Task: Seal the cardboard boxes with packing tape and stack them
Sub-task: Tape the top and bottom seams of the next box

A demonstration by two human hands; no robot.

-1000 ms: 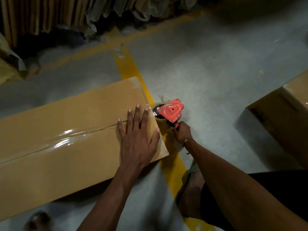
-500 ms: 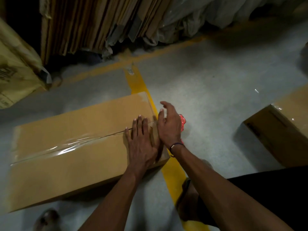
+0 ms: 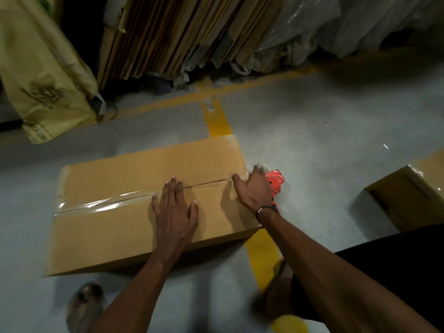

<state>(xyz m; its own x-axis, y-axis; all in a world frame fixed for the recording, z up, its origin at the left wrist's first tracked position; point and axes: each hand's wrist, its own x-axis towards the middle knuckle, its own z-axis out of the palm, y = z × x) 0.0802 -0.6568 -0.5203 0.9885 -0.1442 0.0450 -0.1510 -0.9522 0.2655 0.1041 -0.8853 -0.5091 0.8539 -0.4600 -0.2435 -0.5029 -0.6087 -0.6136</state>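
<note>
1. The box (image 3: 134,212), my landmark, lay flat on the grey floor (image 3: 312,140), its right end over a yellow line (image 3: 217,118).
2. Clear tape (image 3: 96,205) covered the left part of the box's centre seam; the right part of the seam showed as a dark slit.
3. My left hand (image 3: 174,212) lay palm-down on the box top, fingers straight and slightly spread, fingertips at the seam.
4. My right hand (image 3: 253,188) pressed on the box's right end at the seam, fingers extended and blurred; a band circled the wrist.
5. The red dispenser (image 3: 276,180) sat on the floor just right of the box, partly hidden behind my right hand.
6. A second box (image 3: 403,195) stood well to the right of the box.
7. Flat cardboard sheets (image 3: 168,32) leaned upright beyond the box.
</note>
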